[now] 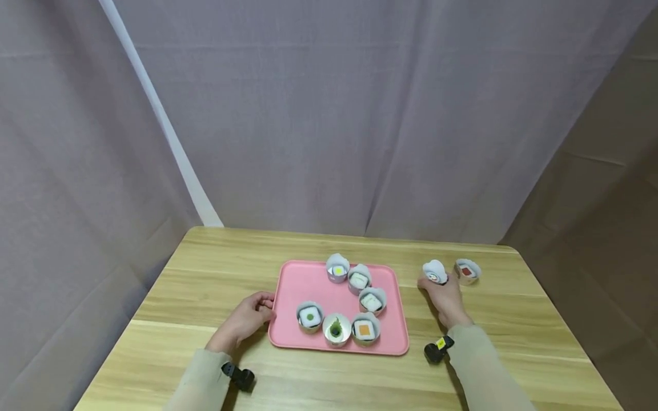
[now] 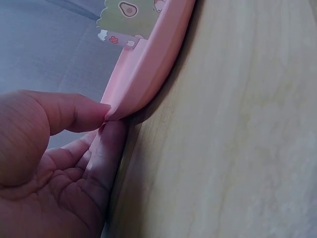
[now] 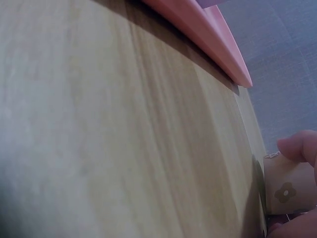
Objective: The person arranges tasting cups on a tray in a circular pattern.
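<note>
My left hand (image 1: pixel 247 317) pinches the left rim of a pink tray (image 1: pixel 305 285); in the left wrist view, thumb and fingers (image 2: pixel 81 111) meet at the tray's edge. Several small paper cups with scalloped rims stand on the tray, among them one with a green leafy top (image 1: pixel 336 330) and one with an orange square (image 1: pixel 364 329). To the right of the tray, my right hand (image 1: pixel 445 297) grips a paper cup with a white top (image 1: pixel 434 272). That cup's flower-printed side (image 3: pixel 285 191) shows between thumb and fingers in the right wrist view.
Another paper cup with a red centre (image 1: pixel 467 271) stands just right of my right hand. The wooden table (image 1: pixel 308 379) ends at a grey curtain (image 1: pixel 288 142) behind. More cloth hangs at both sides.
</note>
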A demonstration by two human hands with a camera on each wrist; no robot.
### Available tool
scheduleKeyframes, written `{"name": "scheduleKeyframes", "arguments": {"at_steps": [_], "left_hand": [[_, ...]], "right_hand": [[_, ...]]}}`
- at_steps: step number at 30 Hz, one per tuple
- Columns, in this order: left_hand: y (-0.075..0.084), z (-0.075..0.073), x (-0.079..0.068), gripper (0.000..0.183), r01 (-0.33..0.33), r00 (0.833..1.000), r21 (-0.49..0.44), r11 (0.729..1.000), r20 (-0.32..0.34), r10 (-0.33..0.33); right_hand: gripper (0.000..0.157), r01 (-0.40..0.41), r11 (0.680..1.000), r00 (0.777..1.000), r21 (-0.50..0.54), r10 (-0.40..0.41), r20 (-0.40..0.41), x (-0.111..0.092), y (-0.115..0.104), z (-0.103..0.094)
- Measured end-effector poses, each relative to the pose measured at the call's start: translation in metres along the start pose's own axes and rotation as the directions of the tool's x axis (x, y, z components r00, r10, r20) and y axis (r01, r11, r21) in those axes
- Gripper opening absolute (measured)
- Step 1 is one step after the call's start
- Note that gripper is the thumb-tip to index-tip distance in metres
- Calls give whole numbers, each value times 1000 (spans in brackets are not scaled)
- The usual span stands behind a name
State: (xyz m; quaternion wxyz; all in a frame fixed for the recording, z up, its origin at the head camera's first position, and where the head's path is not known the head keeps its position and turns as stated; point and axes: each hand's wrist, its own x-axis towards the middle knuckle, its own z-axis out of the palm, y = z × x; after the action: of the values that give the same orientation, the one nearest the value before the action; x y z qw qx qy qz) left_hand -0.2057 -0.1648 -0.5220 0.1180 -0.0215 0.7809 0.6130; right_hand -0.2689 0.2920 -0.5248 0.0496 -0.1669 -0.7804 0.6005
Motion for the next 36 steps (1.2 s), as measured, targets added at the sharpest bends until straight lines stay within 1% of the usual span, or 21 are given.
{"name": "scheduleKeyframes", "arguments": {"at_steps": [6,13,18,23,25,30,32,36], "left_hand": [[7,2,1,49,-18,1000,-20,1000,3,18],[8,3,2,50,-23,1000,38,999,0,23],[8,3,2,48,-45,999,75,996,-4,46],[12,0,2,48,-80,997,114,990,31,77],[16,-2,1,48,-88,996,129,988,36,84],[23,-2,3,46,-98,995,163,982,-10,101],[23,-1,5,47,-97,994,158,983,-33,103],[19,1,10,53,-87,994,120,989,-51,94]], "right_hand": [[68,22,1000,1000,0,-22,-6,3,-2,-1],[64,23,1000,1000,-11,-23,-11,4,-3,-2],[58,23,1000,1000,-22,-23,-13,3,-2,-3],[60,18,1000,1000,-20,-18,0,2,-3,-5],[60,32,999,999,-21,-31,6,2,-4,-5],[55,75,997,997,-23,-74,27,2,-4,-3],[54,77,997,997,-28,-76,33,2,-2,-2],[53,73,997,997,-28,-71,40,2,1,-1]]}}
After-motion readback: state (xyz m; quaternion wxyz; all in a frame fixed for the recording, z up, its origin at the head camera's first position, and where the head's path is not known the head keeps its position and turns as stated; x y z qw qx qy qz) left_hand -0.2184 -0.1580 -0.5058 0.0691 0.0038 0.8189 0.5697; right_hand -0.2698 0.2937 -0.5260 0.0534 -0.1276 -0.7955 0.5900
